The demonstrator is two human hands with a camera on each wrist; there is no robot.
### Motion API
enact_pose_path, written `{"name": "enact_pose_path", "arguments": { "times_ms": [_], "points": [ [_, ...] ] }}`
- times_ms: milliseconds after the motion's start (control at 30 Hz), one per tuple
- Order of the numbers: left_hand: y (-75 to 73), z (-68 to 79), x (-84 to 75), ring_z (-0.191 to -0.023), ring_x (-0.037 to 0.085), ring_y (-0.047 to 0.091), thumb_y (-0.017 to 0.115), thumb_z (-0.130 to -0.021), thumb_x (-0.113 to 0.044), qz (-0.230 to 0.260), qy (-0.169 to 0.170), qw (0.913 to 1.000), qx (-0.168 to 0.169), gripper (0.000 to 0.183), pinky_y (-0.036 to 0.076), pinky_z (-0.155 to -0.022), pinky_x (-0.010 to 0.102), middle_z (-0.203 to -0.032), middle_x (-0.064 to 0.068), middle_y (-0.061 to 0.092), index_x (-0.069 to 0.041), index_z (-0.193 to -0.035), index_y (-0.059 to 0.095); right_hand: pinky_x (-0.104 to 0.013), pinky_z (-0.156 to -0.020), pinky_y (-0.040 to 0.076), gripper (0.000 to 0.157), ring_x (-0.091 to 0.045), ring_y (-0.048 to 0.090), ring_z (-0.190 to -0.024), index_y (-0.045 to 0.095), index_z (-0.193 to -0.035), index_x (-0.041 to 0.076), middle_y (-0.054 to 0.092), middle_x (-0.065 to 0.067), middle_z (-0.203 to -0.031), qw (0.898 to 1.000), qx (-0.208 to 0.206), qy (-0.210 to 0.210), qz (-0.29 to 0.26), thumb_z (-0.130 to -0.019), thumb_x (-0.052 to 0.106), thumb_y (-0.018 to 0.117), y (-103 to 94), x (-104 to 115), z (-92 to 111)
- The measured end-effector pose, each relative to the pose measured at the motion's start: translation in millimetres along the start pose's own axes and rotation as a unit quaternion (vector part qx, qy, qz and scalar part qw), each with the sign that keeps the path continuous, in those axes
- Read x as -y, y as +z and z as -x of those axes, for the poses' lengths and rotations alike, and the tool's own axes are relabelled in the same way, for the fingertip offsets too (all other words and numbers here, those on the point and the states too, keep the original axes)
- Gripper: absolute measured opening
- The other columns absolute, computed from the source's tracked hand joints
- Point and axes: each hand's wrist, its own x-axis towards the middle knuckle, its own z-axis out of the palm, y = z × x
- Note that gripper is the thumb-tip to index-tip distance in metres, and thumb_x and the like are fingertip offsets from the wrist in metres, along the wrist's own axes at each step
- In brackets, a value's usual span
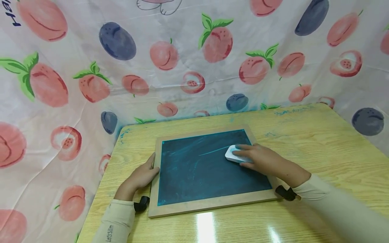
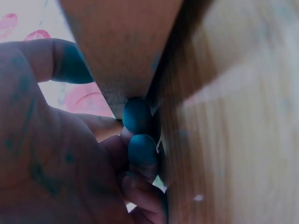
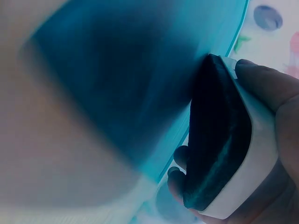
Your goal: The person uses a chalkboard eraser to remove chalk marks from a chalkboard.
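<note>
While the left hand pinches the left edge of a wood-framed blackboard, the right hand grips a white eraser at its upper right; beneath lies a yellowish, blue-smudged surface, with fruit-printed cloth behind and beside it.

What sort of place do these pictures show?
Probably a makeshift indoor workspace: a wood-grained table stands against a wrinkled fruit-print sheet, and a framed chalkboard lies on the table.

Fruit-print cloth (creased) behind wooden table.
</note>
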Motion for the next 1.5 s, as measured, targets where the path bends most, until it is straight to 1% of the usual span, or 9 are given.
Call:
{"name": "enact_pose_path", "arguments": {
  "times_ms": [233, 400, 600, 767, 867, 1000, 1167, 1267, 1500],
  "points": [
    [1.8, -0.4, -0.3, -0.079, 0.017, 0.06, 0.036, -0.094, -0.035, 0.007, -0.002, 1.0, -0.001, 0.068, 0.044, -0.073, 0.035, -0.135, 0.02, 0.048, -0.023, -0.15, -0.002, -0.051, -0.092, 0.043, 0.05, -0.04, 0.049, -0.119, 0.048, -0.136, 0.022, 0.042, -0.01, -0.142, 0.999, 0.019, -0.039, -0.023, -0.089, 0.034, 0.059, 4.2, 31.4, -19.9],
    [1.5, -0.8, 0.4, -0.077, 0.017, 0.06, 0.036, -0.094, -0.035, 0.006, 0.001, 1.0, -0.003, 0.069, 0.044, -0.072, 0.035, -0.134, 0.02, 0.048, -0.022, -0.15, -0.001, -0.051, -0.091, 0.044, 0.05, -0.041, 0.049, -0.119, 0.049, -0.136, 0.021, 0.042, -0.01, -0.142, 0.997, 0.017, -0.072, -0.029, -0.088, 0.033, 0.06, 8.3, 52.1, -34.5],
    [1.5, -1.2, 1.8, -0.071, 0.016, 0.06, 0.036, -0.094, -0.035, 0.006, -0.003, 1.0, -0.006, 0.068, 0.044, -0.071, 0.033, -0.131, 0.019, 0.052, -0.024, -0.15, -0.002, -0.049, -0.089, 0.046, 0.05, -0.039, 0.052, -0.116, 0.049, -0.135, 0.022, 0.043, -0.009, -0.142, 0.996, 0.011, -0.084, -0.023, -0.088, 0.034, 0.061, 11.1, 58.1, -42.4],
    [1.7, -1.2, 1.7, -0.08, 0.018, 0.06, 0.036, -0.093, -0.035, -0.001, -0.001, 1.0, -0.009, 0.069, 0.044, -0.072, 0.035, -0.136, 0.019, 0.048, -0.023, -0.15, -0.001, -0.05, -0.091, 0.044, 0.051, -0.038, 0.05, -0.119, 0.048, -0.136, 0.023, 0.042, -0.008, -0.143, 0.996, 0.019, -0.079, -0.032, -0.088, 0.034, 0.06, 9.9, 50.7, -40.0],
    [2.0, -1.5, 1.1, -0.081, 0.018, 0.06, 0.037, -0.093, -0.034, 0.004, -0.001, 1.0, -0.009, 0.069, 0.044, -0.072, 0.034, -0.136, 0.018, 0.047, -0.024, -0.15, -0.001, -0.051, -0.092, 0.043, 0.051, -0.039, 0.049, -0.12, 0.048, -0.136, 0.024, 0.041, -0.008, -0.143, 0.997, 0.022, -0.064, -0.035, -0.088, 0.034, 0.06, 8.1, 41.5, -35.6],
    [1.6, -1.0, 0.0, -0.08, 0.018, 0.06, 0.036, -0.093, -0.033, 0.008, 0.001, 0.9999, -0.009, 0.068, 0.044, -0.073, 0.035, -0.137, 0.018, 0.047, -0.025, -0.15, -0.001, -0.051, -0.091, 0.044, 0.05, -0.039, 0.05, -0.119, 0.047, -0.136, 0.024, 0.042, -0.009, -0.143, 0.999, 0.019, -0.033, -0.032, -0.088, 0.035, 0.059, 6.0, 23.1, -26.1],
    [0.5, -0.3, -1.4, -0.089, 0.021, 0.06, 0.036, -0.093, -0.031, -0.002, 0.004, 0.9999, -0.009, 0.068, 0.043, -0.076, 0.037, -0.14, 0.017, 0.043, -0.025, -0.15, -0.001, -0.051, -0.088, 0.045, 0.049, -0.038, 0.052, -0.117, 0.049, -0.135, 0.022, 0.044, -0.014, -0.141, 1.0, 0.001, -0.001, -0.025, -0.089, 0.033, 0.059, 5.3, -6.4, -14.3],
    [-0.3, 0.5, -0.2, -0.095, 0.024, 0.06, 0.038, -0.093, -0.029, -0.002, 0.014, 0.9999, -0.005, 0.069, 0.044, -0.079, 0.04, -0.142, 0.019, 0.04, -0.024, -0.15, -0.001, -0.051, -0.088, 0.045, 0.047, -0.039, 0.053, -0.114, 0.051, -0.134, 0.019, 0.045, -0.016, -0.139, 1.0, -0.008, 0.013, -0.023, -0.089, 0.031, 0.06, 3.1, -17.8, -10.0],
    [-0.2, 2.2, 1.6, -0.112, 0.031, 0.055, 0.04, -0.096, -0.027, 0.016, 0.03, 0.9994, 0.006, 0.069, 0.041, -0.091, 0.046, -0.145, 0.02, 0.034, -0.021, -0.15, -0.003, -0.053, -0.09, 0.043, 0.046, -0.04, 0.053, -0.113, 0.053, -0.132, 0.016, 0.046, -0.018, -0.137, 0.999, -0.013, 0.023, -0.022, -0.088, 0.028, 0.061, -0.9, -22.6, -7.9]
  ]
}}
